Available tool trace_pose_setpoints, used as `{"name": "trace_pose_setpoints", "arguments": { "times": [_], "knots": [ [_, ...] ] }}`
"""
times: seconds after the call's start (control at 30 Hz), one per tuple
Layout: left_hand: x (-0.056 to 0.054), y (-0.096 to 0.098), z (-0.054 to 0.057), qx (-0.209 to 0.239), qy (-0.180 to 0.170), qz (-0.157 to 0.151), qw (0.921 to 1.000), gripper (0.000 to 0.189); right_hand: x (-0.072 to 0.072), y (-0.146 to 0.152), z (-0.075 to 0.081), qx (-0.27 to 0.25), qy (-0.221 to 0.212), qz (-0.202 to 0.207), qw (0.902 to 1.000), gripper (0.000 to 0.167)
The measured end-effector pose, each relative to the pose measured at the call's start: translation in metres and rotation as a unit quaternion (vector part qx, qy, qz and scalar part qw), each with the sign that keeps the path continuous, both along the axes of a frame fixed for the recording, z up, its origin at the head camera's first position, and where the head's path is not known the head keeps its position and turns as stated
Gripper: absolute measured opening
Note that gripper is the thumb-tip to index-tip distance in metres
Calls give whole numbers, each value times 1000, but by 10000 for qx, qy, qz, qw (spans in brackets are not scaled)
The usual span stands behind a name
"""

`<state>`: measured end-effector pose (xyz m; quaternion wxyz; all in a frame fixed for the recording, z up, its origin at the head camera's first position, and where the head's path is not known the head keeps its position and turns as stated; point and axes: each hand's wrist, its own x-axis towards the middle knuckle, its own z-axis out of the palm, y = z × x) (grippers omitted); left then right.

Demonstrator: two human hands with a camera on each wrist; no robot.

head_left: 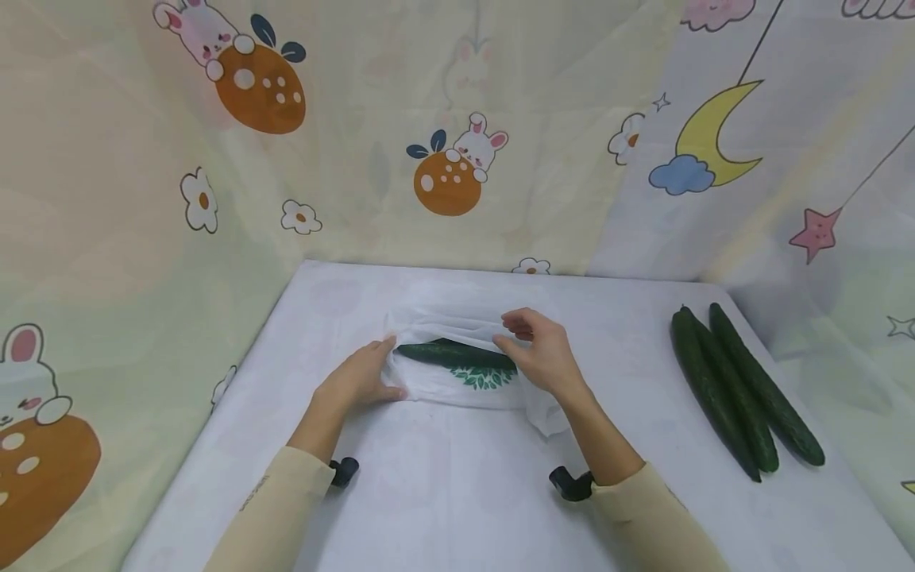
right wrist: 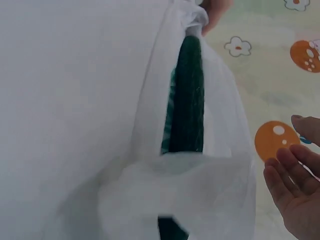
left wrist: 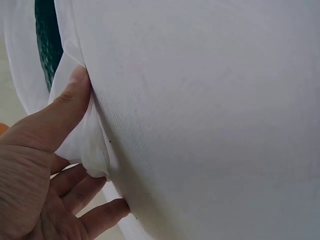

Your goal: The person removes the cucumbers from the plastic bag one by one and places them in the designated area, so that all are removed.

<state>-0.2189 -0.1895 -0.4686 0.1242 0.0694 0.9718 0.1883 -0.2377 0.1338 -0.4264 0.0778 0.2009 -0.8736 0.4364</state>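
**Diffuse Light**

We are seeing even, diffuse light in the head view, soft shadows falling on the tabletop (head_left: 443, 492). In the dimmer wrist views, we are finding small glints on the cucumber (right wrist: 190, 95).

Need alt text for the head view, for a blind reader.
A dark green cucumber lies partly wrapped in leaf-printed white plastic, left hand touching one end, right hand above the other. Three more cucumbers lie to the right on the white-covered table.
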Motion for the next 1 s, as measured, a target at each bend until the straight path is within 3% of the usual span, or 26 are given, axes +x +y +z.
{"name": "trace_pose_setpoints", "arguments": {
  "times": [0.2, 0.47, 0.63, 1.0],
  "knots": [
    [2, 1, -4, 45, -16, 87, 10000, 108, -3, -15, -1, -47, -522, 546, 9971, 35],
    [5, 4, -3, 60, 43, 46, 10000, 107, -8, -33, -17, -139, -566, 911, 9941, 25],
    [6, 3, -5, -2, 61, 14, 10000, 107, -8, -40, -21, 185, -653, 1180, 9907, 31],
    [4, -2, -5, -19, 148, 45, 9999, 107, -20, -41, -30, 783, -805, 1053, 9881, 38]
  ]
}}
